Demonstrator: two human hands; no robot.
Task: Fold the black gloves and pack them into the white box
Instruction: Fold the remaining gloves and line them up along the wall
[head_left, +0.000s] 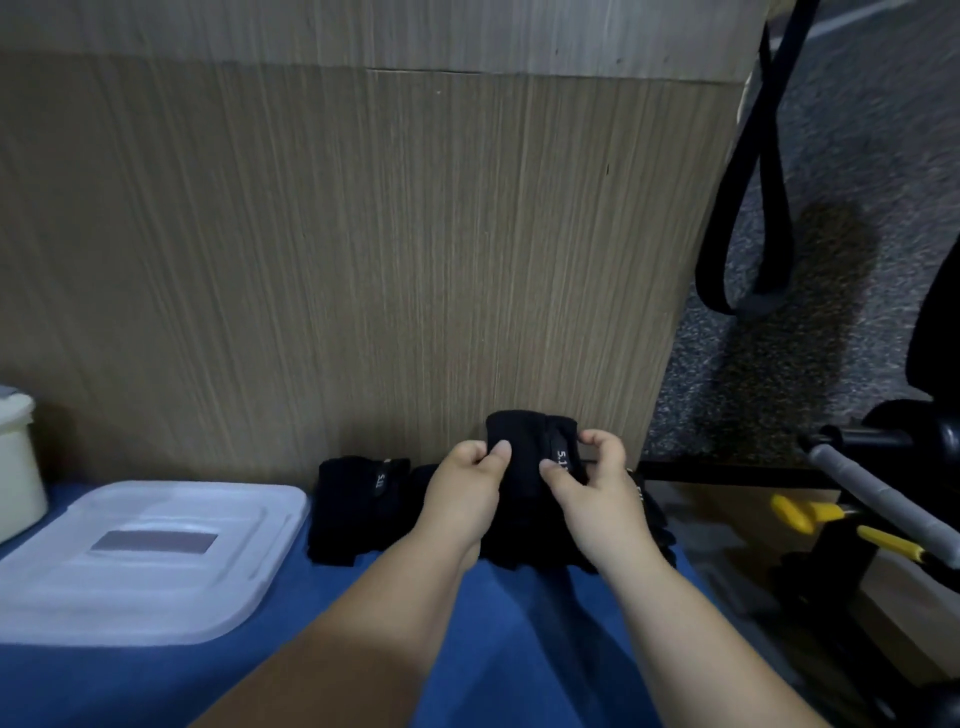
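Folding: left hand (467, 483) and right hand (592, 478) lift one black glove (524, 441), fingers clamped on it, right of the white lid (150, 556).
Remaining: other gloves (358, 509) lie beside the lid.
Packed: seemingly none; the white box (15, 457) is left of the lid, its inside hidden.

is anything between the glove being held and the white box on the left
Yes: a folded black fabric glove and a flat white plastic lid lie on the blue cloth between the held black glove and the white box.
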